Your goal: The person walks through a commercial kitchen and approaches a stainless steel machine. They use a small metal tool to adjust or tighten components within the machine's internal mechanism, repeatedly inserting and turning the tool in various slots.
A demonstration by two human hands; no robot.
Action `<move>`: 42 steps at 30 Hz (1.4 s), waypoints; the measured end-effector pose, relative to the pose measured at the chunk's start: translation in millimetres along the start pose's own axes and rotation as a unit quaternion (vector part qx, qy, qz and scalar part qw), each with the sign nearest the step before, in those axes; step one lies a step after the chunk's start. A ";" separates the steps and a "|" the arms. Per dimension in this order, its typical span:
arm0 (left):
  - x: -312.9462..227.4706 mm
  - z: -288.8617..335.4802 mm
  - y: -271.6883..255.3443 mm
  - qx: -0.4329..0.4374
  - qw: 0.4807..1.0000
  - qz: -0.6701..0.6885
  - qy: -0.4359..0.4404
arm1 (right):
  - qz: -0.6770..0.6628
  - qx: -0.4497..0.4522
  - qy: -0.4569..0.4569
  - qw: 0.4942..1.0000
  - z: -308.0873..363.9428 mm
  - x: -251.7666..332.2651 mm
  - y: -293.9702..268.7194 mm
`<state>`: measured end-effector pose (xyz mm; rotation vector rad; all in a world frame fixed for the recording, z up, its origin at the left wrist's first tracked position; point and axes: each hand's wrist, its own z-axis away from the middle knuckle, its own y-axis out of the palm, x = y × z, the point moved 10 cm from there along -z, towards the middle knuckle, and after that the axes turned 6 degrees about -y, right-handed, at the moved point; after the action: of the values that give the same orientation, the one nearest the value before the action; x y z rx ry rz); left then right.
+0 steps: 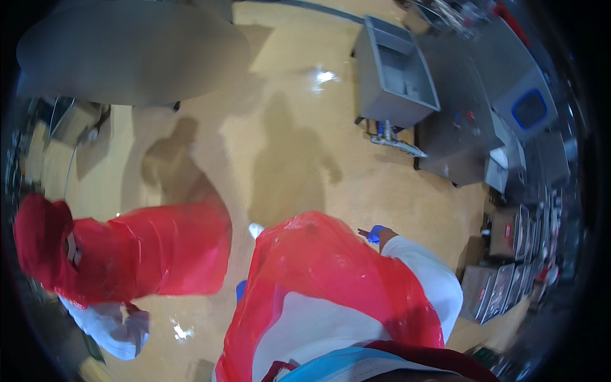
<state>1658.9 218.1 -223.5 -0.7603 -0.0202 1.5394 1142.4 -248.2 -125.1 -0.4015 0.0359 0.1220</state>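
Observation:
My right hand [378, 234] wears a blue glove and hangs at the right of my red plastic apron [318, 254]. Its fingers look closed, and a short dark thin object [363, 232] sticks out past them; its kind is too small to tell. Of my left hand [241, 291], only a bit of blue glove shows at the apron's left edge, with the fingers hidden. A white shoe tip [256, 230] pokes out beyond the apron.
A co-worker in a red apron [172, 248] and red cap stands at the left. A grey metal sink [407, 105] on legs stands ahead right, beside steel equipment [458, 121]. Stacked trays [493, 293] line the right side. The tan floor [356, 184] has shiny spots.

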 end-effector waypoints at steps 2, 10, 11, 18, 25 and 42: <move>3.7 -23.2 -63.9 -0.013 0.985 -0.166 0.038 | -0.030 0.003 -0.089 0.996 47.1 62.9 5.1; -30.8 -16.5 -181.3 -0.205 0.924 0.318 -0.059 | -0.033 -0.102 -0.353 0.930 -19.0 353.1 -153.4; -28.1 -4.4 -180.0 -0.222 0.917 0.325 -0.063 | 0.039 -0.097 -0.388 0.916 -15.3 412.7 -167.0; 35.7 108.3 -72.8 -0.347 0.855 0.346 -0.170 | 0.223 0.029 -0.775 0.590 241.4 883.3 -22.3; 66.7 247.9 157.4 -0.413 0.658 0.540 -0.324 | 0.290 0.035 -0.745 0.600 330.2 989.9 74.3; -8.4 79.7 -208.0 -0.439 0.822 0.315 -0.178 | 0.414 -0.055 -0.677 0.606 62.2 847.6 -176.6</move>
<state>1804.3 274.8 -64.4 -1.2596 -0.8962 2.3232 2006.1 -290.8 -49.4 -0.2954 -1.3433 1.3552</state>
